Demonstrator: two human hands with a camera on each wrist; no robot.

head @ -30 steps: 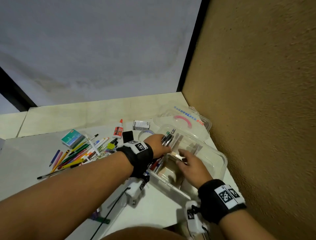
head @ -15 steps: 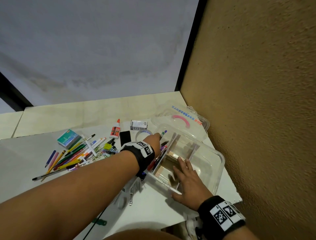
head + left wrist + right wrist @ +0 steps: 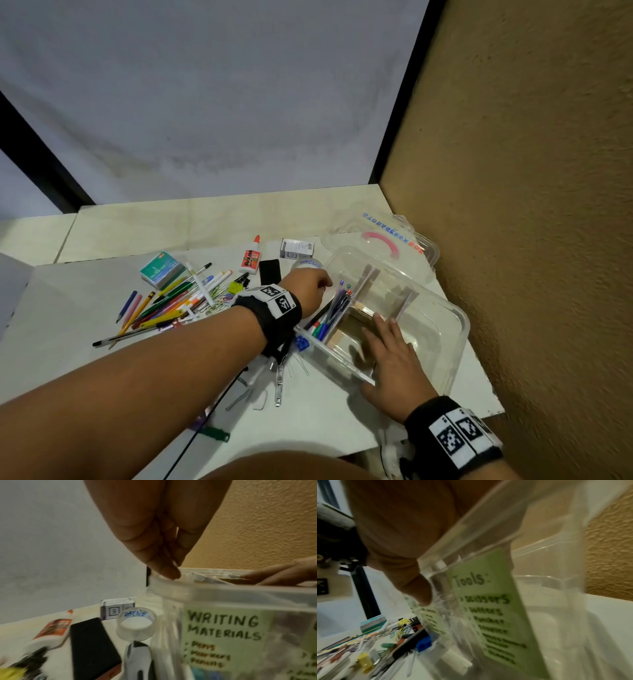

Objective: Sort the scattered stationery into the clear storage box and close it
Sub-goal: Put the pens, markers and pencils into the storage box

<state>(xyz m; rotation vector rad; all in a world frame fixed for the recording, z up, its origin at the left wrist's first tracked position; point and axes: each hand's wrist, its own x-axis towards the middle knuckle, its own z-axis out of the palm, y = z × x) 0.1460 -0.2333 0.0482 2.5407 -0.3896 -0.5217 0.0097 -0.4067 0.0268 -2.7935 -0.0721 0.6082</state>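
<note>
Clear plastic formed the storage box (image 3: 442, 329), which stood open on the white counter (image 3: 68, 308) near the textured tan wall (image 3: 534, 205), its lid (image 3: 387, 236) lying just behind it. We observed pens (image 3: 330, 313) leaning in the leftmost compartment, behind a green label (image 3: 221, 632) reading "WRITING MATERIALS"; a second label (image 3: 489, 601) read "Tools". The left hand (image 3: 306, 286) hovered at the box's left rim, its fingers (image 3: 164, 566) drawn together and pointing down, holding nothing that we could see. The right hand (image 3: 394, 363) lay across the near rim, its fingers (image 3: 385, 330) straight and reaching into the middle compartment, the thumb (image 3: 418, 588) pressed against the outer wall. Left of the box lay a tape roll (image 3: 136, 624), a glue bottle (image 3: 251, 257), a small printed carton (image 3: 296, 248), a teal box (image 3: 162, 269) and a loose heap of pencils and markers (image 3: 171, 305).
</note>
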